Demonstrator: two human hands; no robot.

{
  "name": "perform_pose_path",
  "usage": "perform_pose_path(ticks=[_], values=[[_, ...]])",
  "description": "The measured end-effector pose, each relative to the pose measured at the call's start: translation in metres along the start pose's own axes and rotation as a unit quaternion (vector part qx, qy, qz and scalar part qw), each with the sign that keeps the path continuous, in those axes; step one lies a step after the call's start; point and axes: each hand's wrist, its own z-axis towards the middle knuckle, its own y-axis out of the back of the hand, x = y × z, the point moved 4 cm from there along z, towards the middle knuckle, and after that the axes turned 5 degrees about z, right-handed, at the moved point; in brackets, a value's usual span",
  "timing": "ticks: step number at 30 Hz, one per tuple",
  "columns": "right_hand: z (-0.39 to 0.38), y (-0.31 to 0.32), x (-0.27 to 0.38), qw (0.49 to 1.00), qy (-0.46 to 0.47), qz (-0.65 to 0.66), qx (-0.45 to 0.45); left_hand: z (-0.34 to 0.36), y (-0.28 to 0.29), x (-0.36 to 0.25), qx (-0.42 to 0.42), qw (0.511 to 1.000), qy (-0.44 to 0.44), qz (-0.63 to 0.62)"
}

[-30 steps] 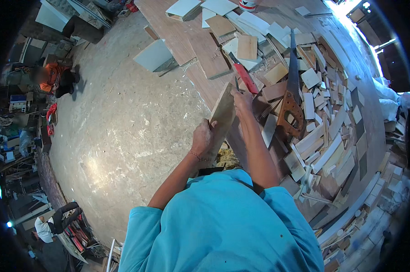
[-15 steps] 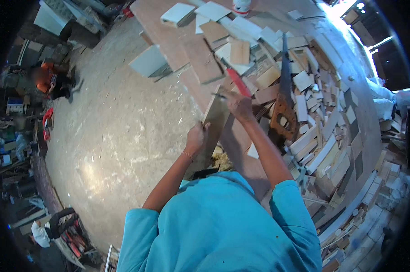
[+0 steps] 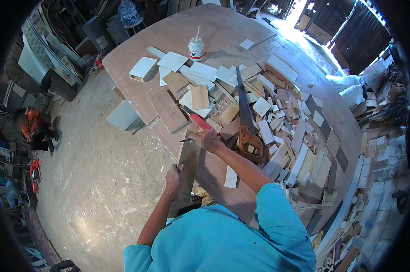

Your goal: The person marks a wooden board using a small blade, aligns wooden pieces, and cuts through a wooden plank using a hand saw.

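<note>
My left hand (image 3: 173, 180) grips the left edge of a long, narrow wooden board (image 3: 188, 156), its fingers wrapped round it. The board slants at the table's edge, its near end close to my body. Over the board's far end, my right hand (image 3: 206, 140) is closed on a thin dark pointed tool (image 3: 186, 140) like a pencil, whose tip sticks out to the left. Just beyond that hand is a red handle (image 3: 199, 121); whether the hand touches it I cannot tell. To the right lies a handsaw (image 3: 249, 136) with a wooden grip.
Wood offcuts (image 3: 261, 107) are heaped on the large wooden table (image 3: 155, 34). A white tub (image 3: 196, 49) with a stick in it stands farther back. A pale board (image 3: 123, 115) juts past the table's left edge. A person in orange (image 3: 32, 124) sits at far left.
My view has tilted up and shifted, so more of the table's far side shows. Both hands keep their hold, the right one still over the board's far end.
</note>
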Motion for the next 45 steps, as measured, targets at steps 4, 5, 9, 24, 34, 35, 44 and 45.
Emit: perform_pose_path(ticks=[4, 5, 9, 24, 34, 35, 44, 45], values=[[-0.004, -0.006, -0.006, 1.0, 0.015, -0.006, -0.021, 0.0, 0.002, -0.003, -0.006, 0.999, -0.02, 0.031], [-0.005, -0.008, -0.006, 0.999, 0.024, 0.007, -0.048, 0.0, 0.003, -0.004, -0.011, 1.0, -0.014, 0.025], [-0.01, -0.023, 0.001, 0.999, -0.046, -0.001, -0.028, -0.006, 0.007, -0.007, -0.036, 0.999, -0.002, 0.033], [-0.017, -0.017, -0.032, 0.836, -0.478, 0.267, 0.033, -0.006, 0.006, -0.012, -0.044, 0.997, 0.004, 0.056], [-0.007, -0.021, -0.019, 0.845, -0.44, 0.293, 0.076, -0.012, 0.012, -0.023, -0.051, 0.997, 0.01, 0.061], [-0.007, -0.019, -0.019, 0.84, -0.433, 0.321, 0.068, -0.015, 0.016, -0.027, -0.068, 0.996, -0.022, 0.062], [-0.013, 0.029, 0.005, 0.742, -0.365, 0.561, -0.029, -0.036, 0.061, -0.054, -0.163, 0.96, -0.146, 0.175], [-0.011, 0.035, 0.012, 0.75, -0.333, 0.57, -0.029, -0.038, 0.068, -0.059, -0.185, 0.946, -0.172, 0.203]])
